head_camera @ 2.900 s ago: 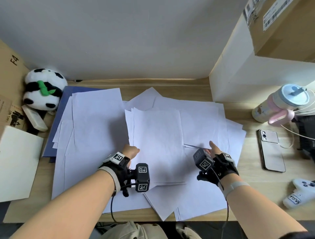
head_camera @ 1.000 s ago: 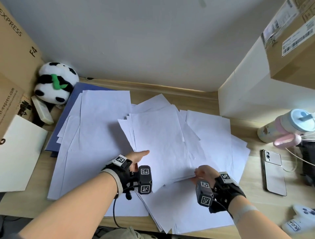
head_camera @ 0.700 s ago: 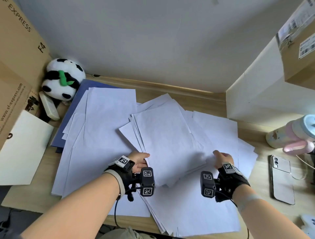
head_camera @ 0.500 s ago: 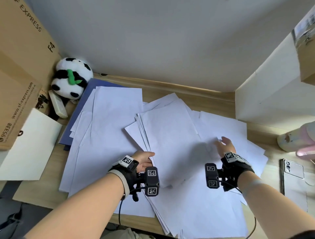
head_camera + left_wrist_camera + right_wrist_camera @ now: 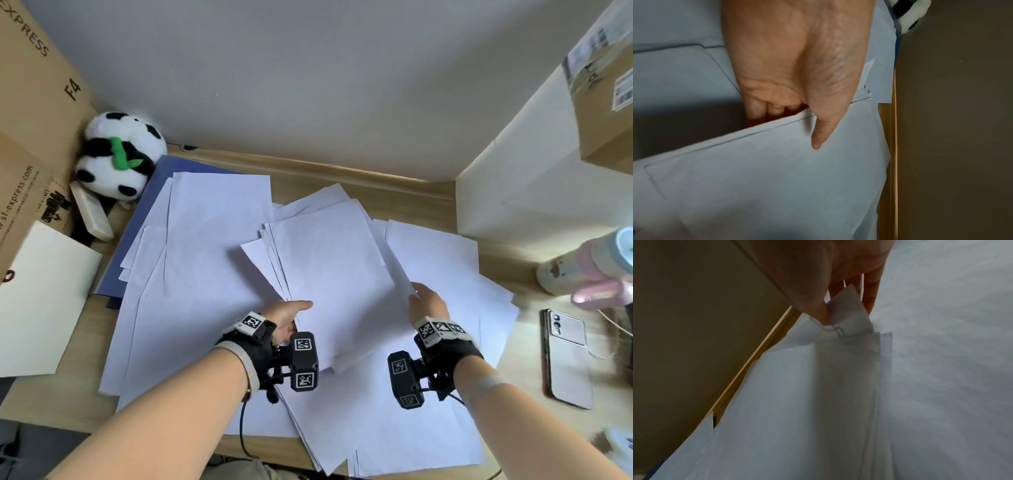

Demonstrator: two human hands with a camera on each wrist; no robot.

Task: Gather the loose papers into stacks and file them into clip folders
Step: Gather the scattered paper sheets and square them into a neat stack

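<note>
In the head view, loose papers [image 5: 219,260] cover the middle of the wooden desk [image 5: 404,192], overlapping at many angles. A small stack [image 5: 329,274] lies tilted on top at the centre. The left hand [image 5: 286,317] grips the stack's near left edge, thumb on top and fingers underneath. The right hand [image 5: 426,305] pinches the near corner of a sheet [image 5: 435,260] that lies just right of the stack. A blue folder [image 5: 161,192] shows from under the papers at far left, beside a panda toy [image 5: 118,156] and a cardboard box [image 5: 30,113]. A white card [image 5: 37,301] lies at the near left. On the right stand a white block [image 5: 534,164] and a second box [image 5: 606,82], with a bottle [image 5: 582,270] and a phone [image 5: 567,356] nearer. In the left wrist view, the left hand [image 5: 795,65] has its thumb pressed flat on the top sheet of the stack [image 5: 777,178] while its fingers [image 5: 774,108] curl below the edge; the desk [image 5: 887,146] shows as a strip at right. In the right wrist view, the right hand [image 5: 842,279] pinches a raised paper corner [image 5: 846,309] between thumb and fingers, with more papers [image 5: 797,402] spread beyond and a strip of desk [image 5: 748,360] along the left.
</note>
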